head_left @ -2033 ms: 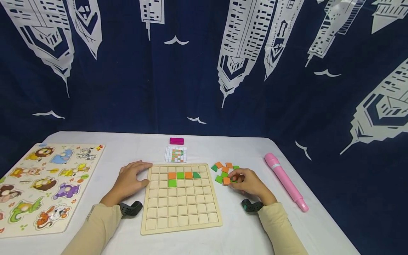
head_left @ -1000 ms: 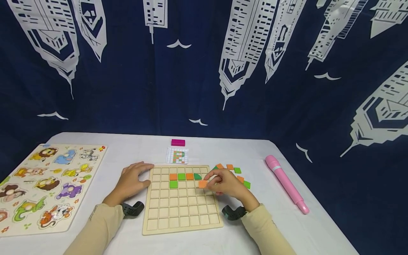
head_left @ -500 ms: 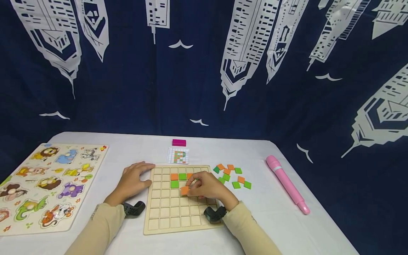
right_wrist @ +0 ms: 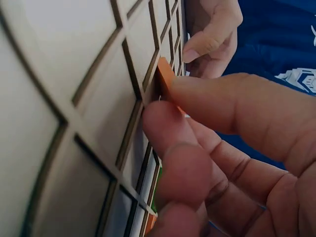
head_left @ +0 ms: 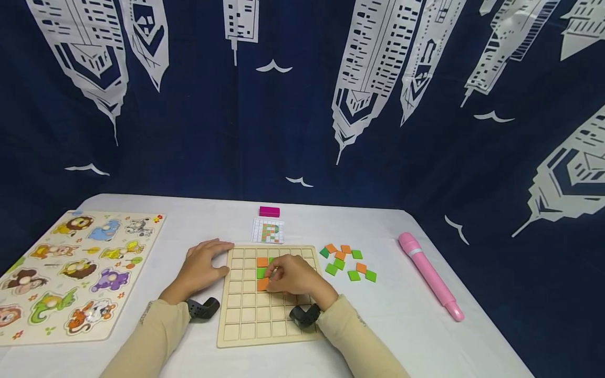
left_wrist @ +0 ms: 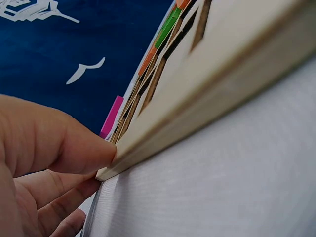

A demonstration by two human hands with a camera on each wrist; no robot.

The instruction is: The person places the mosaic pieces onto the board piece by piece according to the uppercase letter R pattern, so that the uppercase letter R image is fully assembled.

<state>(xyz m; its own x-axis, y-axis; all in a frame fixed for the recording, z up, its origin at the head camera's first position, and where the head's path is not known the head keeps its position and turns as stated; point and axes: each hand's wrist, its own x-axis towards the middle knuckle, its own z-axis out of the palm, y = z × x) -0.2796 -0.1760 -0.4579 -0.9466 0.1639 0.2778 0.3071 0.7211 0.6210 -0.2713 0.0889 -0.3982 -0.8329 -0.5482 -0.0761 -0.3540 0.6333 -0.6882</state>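
My right hand (head_left: 295, 275) pinches an orange square tile (head_left: 262, 285) between thumb and fingers, over a cell of the wooden grid board (head_left: 246, 331). In the right wrist view, this orange tile (right_wrist: 167, 76) is tilted, one edge at the cell. Just beyond it on the board lie a green tile (head_left: 261, 273) and another orange tile (head_left: 262, 261); the hand hides most of the other placed tiles. My left hand (head_left: 203, 268) rests against the board's left edge near the far corner. Its thumb (left_wrist: 89, 153) touches the rim in the left wrist view, fingers extended.
Loose orange and green tiles (head_left: 354, 275) lie right of the board. Behind it are a pattern card (head_left: 268, 231) and a magenta block (head_left: 269, 211). An animal puzzle board (head_left: 85, 273) stands left; a pink microphone-shaped stick (head_left: 432, 278) lies right.
My right hand has brought the orange tile from the loose pile leftward across the board to the cell below the green tile. My left hand has stayed at the board's edge.
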